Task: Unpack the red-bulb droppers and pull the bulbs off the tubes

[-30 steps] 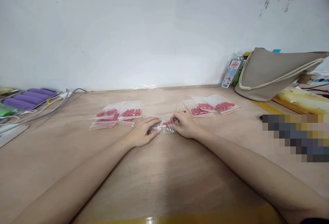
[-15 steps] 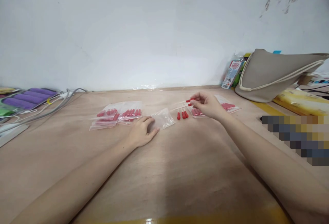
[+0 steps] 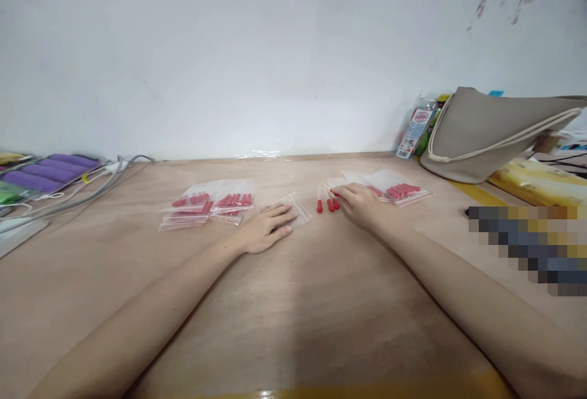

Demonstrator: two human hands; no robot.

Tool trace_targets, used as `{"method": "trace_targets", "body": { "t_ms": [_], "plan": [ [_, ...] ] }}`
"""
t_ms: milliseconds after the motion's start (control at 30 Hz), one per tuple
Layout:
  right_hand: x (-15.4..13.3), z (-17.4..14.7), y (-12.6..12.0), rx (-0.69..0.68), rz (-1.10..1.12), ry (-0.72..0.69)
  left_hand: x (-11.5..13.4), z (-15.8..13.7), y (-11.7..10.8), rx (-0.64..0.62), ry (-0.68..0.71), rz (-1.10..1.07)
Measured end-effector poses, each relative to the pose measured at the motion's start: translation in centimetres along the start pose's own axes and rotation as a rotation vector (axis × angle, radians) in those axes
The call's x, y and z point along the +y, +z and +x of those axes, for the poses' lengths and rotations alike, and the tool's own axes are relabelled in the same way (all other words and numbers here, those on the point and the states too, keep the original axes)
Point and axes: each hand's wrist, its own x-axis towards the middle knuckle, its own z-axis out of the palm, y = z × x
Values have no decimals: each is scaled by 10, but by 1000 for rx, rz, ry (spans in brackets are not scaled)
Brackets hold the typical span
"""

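Clear bag (image 3: 301, 212) partly hidden under left hand (image 3: 268, 228); grip of right hand (image 3: 364, 207) unclear.

Tabletop (image 3: 220, 344): wood-look, fine grain, smooth, dull sheen. Flat bag (image 3: 301, 211) at centre: thin clear plastic, lightly glossy. Red bulbs (image 3: 320, 206) beside it: smooth, rubbery-looking. Filled bags (image 3: 236, 187) at left: clear film, slightly cloudy. Wall (image 3: 183, 57): matt, mostly smooth, scuffed upper right. Grey-beige pouch (image 3: 495, 124): matt, leather-like. Front-edge tape (image 3: 293, 395): glossy plastic.
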Motion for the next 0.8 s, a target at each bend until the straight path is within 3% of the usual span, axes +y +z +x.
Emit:
{"method": "trace_targets", "body": {
  "t_ms": [233,567,800],
  "plan": [
    [-11,1,6,-57,48,-70,14,2,11,74,-270,64],
    [-20,0,2,-123,-3,42,17,1,17,99,-378,86],
    [-37,3,-2,18,36,22,15,7,11,139,-473,-15]
  ]
}}
